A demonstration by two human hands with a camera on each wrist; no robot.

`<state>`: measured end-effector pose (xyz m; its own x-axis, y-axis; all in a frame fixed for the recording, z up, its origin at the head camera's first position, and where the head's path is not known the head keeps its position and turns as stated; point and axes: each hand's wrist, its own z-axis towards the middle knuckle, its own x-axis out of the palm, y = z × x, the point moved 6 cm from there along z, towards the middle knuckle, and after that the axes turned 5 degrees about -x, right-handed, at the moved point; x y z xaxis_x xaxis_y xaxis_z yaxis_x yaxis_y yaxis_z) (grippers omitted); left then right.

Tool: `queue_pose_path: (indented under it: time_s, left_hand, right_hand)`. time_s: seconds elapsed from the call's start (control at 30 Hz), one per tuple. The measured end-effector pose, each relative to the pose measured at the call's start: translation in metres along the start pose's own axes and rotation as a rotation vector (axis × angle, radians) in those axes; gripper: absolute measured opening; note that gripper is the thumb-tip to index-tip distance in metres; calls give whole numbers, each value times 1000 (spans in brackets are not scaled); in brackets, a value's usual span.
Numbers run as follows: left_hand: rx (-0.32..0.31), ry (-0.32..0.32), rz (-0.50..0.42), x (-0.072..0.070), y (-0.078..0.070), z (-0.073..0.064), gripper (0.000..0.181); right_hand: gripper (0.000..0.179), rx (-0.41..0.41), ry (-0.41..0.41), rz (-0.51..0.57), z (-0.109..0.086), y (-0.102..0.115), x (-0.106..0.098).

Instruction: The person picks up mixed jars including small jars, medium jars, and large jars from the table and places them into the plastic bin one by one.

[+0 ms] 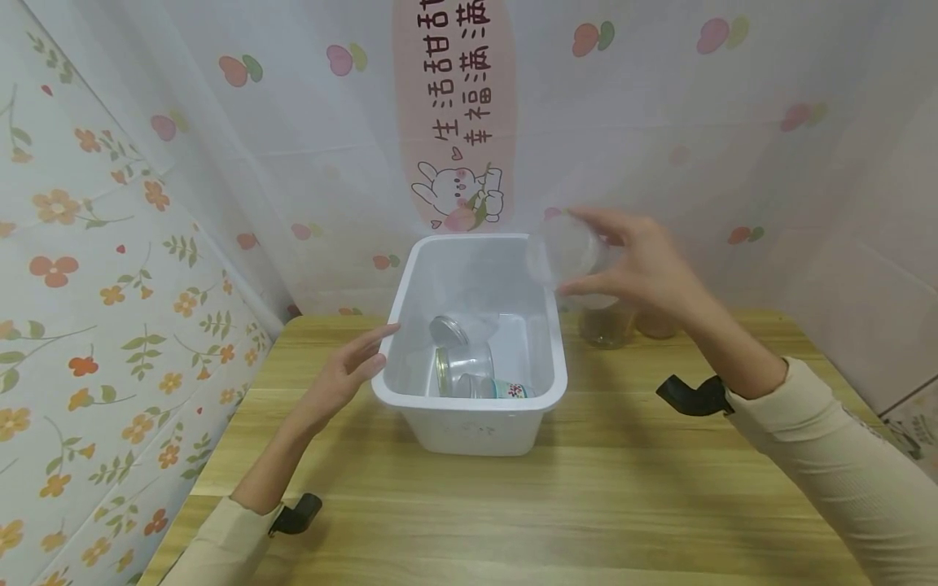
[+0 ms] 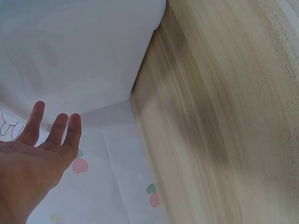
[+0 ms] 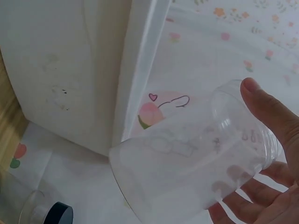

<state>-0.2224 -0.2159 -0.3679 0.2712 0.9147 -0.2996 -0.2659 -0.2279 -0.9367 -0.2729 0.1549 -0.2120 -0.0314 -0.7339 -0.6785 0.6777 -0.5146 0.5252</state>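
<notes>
My right hand (image 1: 637, 264) grips a clear, empty-looking jar (image 3: 187, 158) near its mouth, thumb on one side and fingers on the other. In the head view, this blurred jar is tilted at the right rim of a white plastic tub (image 1: 469, 427). My left hand (image 1: 344, 374) is at the tub's left rim with its fingers extended and nothing held. Inside the tub lie a clear jar with a gold lid (image 1: 443, 372), a silver lid (image 1: 449, 332) that may belong to another jar, and a teal patterned item (image 1: 511, 390), partly hidden by the front wall.
Right of the tub, at the back of the wooden table (image 1: 469, 521), stand a clear jar (image 1: 607, 325) and another container (image 1: 655, 324), partly behind my right arm. A dark lid (image 3: 59, 213) shows low in the right wrist view. Printed curtains hang behind and on the left.
</notes>
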Motion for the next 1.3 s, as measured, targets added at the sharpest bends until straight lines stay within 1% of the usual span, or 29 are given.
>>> queue_pose_path:
  time_s: [0.1, 0.27, 0.53, 0.73, 0.93, 1.07, 1.3]
  left_hand:
    - [-6, 0, -2, 0, 1, 0, 49]
    - [-10, 0, -2, 0, 1, -1, 49]
    - [-18, 0, -1, 0, 1, 0, 49]
    - [-15, 0, -3, 1, 1, 0, 49]
    - [-14, 2, -4, 0, 2, 0, 49]
    - [-10, 1, -3, 0, 2, 0, 49]
    - [-13, 3, -4, 0, 1, 1, 49]
  right_hand:
    - [91, 7, 8, 19, 1, 4, -1]
    - [95, 22, 10, 22, 3, 10, -2]
    - [94, 42, 7, 34, 6, 20, -2]
    - [92, 32, -1, 56, 12, 29, -2]
    - [91, -6, 5, 85, 19, 39, 3]
    - [92, 9, 22, 113, 22, 43, 7]
    - [93, -5, 51, 90, 27, 46, 17]
